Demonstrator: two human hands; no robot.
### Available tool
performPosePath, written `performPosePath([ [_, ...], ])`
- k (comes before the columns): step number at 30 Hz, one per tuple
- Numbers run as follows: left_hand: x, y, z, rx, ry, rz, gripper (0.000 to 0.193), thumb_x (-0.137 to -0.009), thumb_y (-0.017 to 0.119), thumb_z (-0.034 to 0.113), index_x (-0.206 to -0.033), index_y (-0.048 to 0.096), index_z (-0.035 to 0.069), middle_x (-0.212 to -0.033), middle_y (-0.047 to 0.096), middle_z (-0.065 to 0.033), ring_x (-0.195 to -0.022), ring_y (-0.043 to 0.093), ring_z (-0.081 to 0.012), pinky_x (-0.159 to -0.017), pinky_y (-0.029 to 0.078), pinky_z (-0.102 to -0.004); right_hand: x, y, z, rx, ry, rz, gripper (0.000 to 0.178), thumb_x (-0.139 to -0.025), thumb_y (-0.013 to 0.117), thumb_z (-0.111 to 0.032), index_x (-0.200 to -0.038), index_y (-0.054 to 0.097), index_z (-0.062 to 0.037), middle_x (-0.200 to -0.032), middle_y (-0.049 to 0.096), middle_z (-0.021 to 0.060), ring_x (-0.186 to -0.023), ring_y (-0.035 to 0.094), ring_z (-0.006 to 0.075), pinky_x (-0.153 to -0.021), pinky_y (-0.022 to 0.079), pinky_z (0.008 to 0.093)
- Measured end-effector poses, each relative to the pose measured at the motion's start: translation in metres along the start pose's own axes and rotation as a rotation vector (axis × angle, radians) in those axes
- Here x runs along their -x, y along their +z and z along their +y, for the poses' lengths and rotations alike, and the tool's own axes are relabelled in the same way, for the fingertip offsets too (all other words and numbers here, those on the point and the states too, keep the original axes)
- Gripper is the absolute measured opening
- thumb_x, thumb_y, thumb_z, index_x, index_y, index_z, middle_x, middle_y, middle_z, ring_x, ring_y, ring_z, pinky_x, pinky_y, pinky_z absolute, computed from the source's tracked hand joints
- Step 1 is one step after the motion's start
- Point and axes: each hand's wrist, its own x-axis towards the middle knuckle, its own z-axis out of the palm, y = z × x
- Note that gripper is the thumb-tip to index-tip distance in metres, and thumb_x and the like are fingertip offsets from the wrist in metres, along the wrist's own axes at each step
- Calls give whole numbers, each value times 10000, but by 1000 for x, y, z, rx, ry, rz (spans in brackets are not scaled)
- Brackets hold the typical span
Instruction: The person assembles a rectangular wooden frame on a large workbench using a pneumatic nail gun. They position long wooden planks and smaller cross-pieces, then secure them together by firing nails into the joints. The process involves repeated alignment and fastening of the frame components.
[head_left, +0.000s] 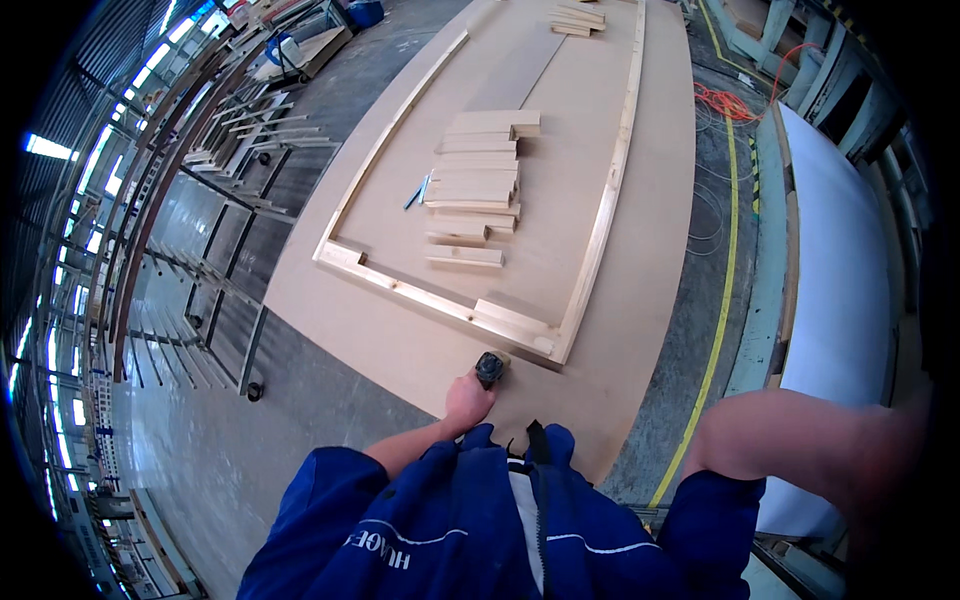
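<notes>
My left hand (468,400) is closed round a black hand tool with a rounded head (490,368), whose exact kind I cannot make out. It is over the large brown board (400,345), just outside the near rail of a light wooden frame (430,298). Short wood blocks lie against that frame at its near corners. Inside it, several short wood pieces (472,183) are lined up in a row, with thin blue-grey items (416,192) beside them. My right hand (890,455) is raised at the far right, smeared by motion and partly lost in the dark rim; its fingers do not show.
Metal racks on wheels (225,240) stand on the grey floor to the left. On the right are a yellow floor line (728,300), an orange hose (724,101) and a white sheet (840,280) on a bench. More wood pieces (577,18) lie at the board's far end.
</notes>
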Motion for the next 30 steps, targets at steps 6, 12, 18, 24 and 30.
performPosePath([
  [6,-3,4,-5,17,-6,-17,376,-886,703,353,-1081,711,32,-933,733,-269,-884,712,-459,-821,571,-563,141,-40,91,196,507,549,602,-936,753,-198,-1452,510,-7,-1330,598,140,-1247,572,237,-1070,472,387],
  [12,-4,6,-8,0,-51,-31,447,-861,721,388,-1134,717,34,-982,732,-279,-948,707,-463,-862,569,-549,377,54,126,800,1634,-99,954,-780,824,-490,-1541,425,-77,-1556,350,211,-1452,335,378,-1202,307,489],
  [18,-10,-5,-18,119,157,-91,528,-860,729,395,-1233,655,28,-959,735,-281,-960,702,-472,-874,570,-541,451,92,78,995,1505,-699,1065,-700,893,-496,-1565,398,-121,-1648,292,205,-1501,323,420,-1230,320,507],
  [24,0,-18,-19,182,88,-248,471,-891,726,330,-1221,634,6,-968,727,-273,-938,735,-394,-823,568,-488,477,83,83,843,1512,-651,994,-802,832,-412,-1602,319,-121,-1654,285,212,-1521,288,422,-1259,262,527],
  [30,8,-10,12,212,104,-198,392,-917,722,304,-1031,678,-68,-814,716,-258,-775,744,-343,-702,559,-462,492,93,78,960,1454,-616,1010,-862,770,-468,-1625,236,-79,-1666,270,187,-1528,300,372,-1286,204,493],
])
